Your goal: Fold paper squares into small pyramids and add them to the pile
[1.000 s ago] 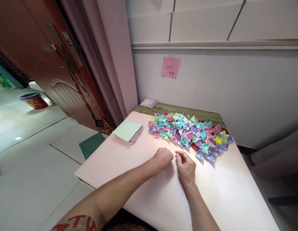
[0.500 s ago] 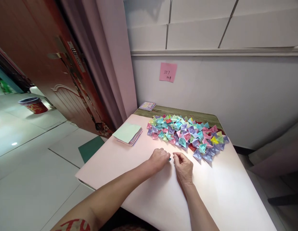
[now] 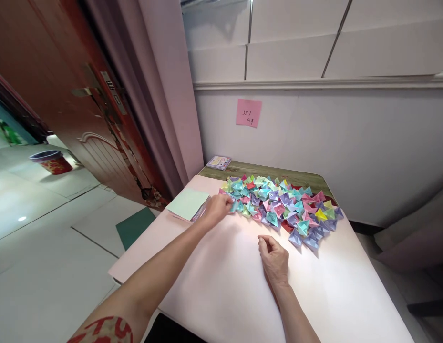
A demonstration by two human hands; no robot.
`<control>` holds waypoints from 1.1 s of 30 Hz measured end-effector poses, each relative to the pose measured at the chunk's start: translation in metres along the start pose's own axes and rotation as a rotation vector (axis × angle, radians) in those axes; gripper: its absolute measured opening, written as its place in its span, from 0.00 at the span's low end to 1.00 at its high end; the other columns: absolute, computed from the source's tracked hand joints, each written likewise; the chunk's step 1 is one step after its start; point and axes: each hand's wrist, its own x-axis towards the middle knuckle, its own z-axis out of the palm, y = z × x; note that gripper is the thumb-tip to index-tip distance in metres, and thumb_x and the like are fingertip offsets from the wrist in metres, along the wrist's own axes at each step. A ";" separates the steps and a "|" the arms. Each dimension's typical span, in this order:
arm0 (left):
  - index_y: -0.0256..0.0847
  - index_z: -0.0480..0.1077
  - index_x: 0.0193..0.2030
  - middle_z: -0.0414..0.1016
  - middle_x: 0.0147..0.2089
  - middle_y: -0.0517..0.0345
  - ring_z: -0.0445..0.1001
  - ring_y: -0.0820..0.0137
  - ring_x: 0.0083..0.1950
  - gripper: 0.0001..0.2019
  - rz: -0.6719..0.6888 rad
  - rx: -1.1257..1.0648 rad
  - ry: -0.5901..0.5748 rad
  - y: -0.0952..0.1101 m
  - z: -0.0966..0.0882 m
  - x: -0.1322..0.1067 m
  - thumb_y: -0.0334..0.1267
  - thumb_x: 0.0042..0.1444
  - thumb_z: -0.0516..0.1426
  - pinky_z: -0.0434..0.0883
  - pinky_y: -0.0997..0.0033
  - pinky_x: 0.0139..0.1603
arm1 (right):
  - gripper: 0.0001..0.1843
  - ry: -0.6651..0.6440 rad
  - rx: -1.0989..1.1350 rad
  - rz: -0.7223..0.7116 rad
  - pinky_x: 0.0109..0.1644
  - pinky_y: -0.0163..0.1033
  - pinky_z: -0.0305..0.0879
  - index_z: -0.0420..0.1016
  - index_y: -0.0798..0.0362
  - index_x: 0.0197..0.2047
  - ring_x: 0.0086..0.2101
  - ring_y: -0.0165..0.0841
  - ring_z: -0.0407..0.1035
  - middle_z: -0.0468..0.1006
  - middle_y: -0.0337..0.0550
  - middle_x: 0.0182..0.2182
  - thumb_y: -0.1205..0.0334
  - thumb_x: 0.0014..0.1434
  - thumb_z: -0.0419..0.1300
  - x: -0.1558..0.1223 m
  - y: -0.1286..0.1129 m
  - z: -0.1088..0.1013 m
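My left hand [image 3: 218,209] reaches to the left edge of a heap of small folded paper boats [image 3: 273,218]. Its fingers are closed on a teal paper boat [image 3: 233,206], partly hidden by the fingertips. The boats lie close together in blue, purple, pink, green, yellow and red. Nearer to me, my right hand [image 3: 274,259] rests on the table with thumb and fingers curled together, and nothing shows in it. A stack of square paper sheets [image 3: 187,204], pale green on top, lies just left of my left hand.
A pale pink cover [image 3: 214,281] lies over the wooden table [image 3: 278,169]. At its back left corner is a small pile of printed packets [image 3: 219,162]. A pink note [image 3: 249,113] sticks to the wall behind. The door [image 3: 64,95] and a bin [image 3: 51,162] stand left.
My left hand has moved away from my right hand, forward and left to the heap's edge, carrying the small teal piece. My right hand has stayed almost in place.
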 end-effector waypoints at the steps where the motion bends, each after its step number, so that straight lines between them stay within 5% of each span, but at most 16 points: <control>1: 0.47 0.78 0.39 0.81 0.41 0.60 0.76 0.66 0.43 0.10 -0.038 0.001 0.034 -0.007 -0.007 0.012 0.34 0.53 0.57 0.66 0.73 0.38 | 0.16 -0.005 -0.004 0.007 0.37 0.36 0.70 0.81 0.52 0.37 0.31 0.36 0.76 0.83 0.44 0.32 0.51 0.58 0.56 0.000 0.000 0.000; 7: 0.46 0.77 0.37 0.80 0.40 0.58 0.75 0.65 0.44 0.08 -0.184 0.023 0.128 -0.035 -0.028 0.079 0.34 0.50 0.59 0.67 0.72 0.39 | 0.17 -0.011 -0.019 0.059 0.35 0.34 0.70 0.81 0.52 0.37 0.29 0.36 0.76 0.83 0.43 0.31 0.49 0.58 0.56 0.000 -0.002 0.002; 17: 0.45 0.78 0.34 0.80 0.39 0.54 0.76 0.64 0.42 0.05 -0.221 -0.006 0.074 -0.036 -0.006 0.145 0.37 0.49 0.61 0.67 0.72 0.37 | 0.19 -0.012 -0.054 0.072 0.31 0.33 0.71 0.80 0.51 0.38 0.26 0.34 0.74 0.82 0.44 0.31 0.47 0.58 0.56 0.002 0.004 0.011; 21: 0.45 0.78 0.36 0.81 0.39 0.55 0.76 0.65 0.42 0.07 -0.200 -0.039 0.067 -0.044 -0.003 0.147 0.40 0.53 0.59 0.67 0.73 0.38 | 0.19 -0.017 -0.052 0.087 0.32 0.34 0.71 0.81 0.52 0.38 0.26 0.35 0.75 0.82 0.45 0.31 0.46 0.58 0.57 0.002 0.007 0.012; 26: 0.44 0.79 0.38 0.81 0.40 0.57 0.75 0.67 0.42 0.09 -0.127 -0.082 0.098 -0.071 -0.026 0.134 0.39 0.55 0.57 0.68 0.73 0.40 | 0.19 -0.011 -0.071 0.113 0.32 0.34 0.71 0.81 0.52 0.38 0.27 0.35 0.75 0.82 0.44 0.30 0.47 0.57 0.57 0.001 0.006 0.011; 33: 0.41 0.78 0.39 0.80 0.41 0.54 0.75 0.64 0.44 0.11 -0.113 -0.053 0.136 -0.132 -0.069 0.067 0.40 0.56 0.55 0.67 0.71 0.47 | 0.21 -0.001 -0.111 0.124 0.30 0.34 0.68 0.81 0.53 0.39 0.26 0.36 0.74 0.80 0.42 0.25 0.46 0.56 0.57 0.000 0.000 0.008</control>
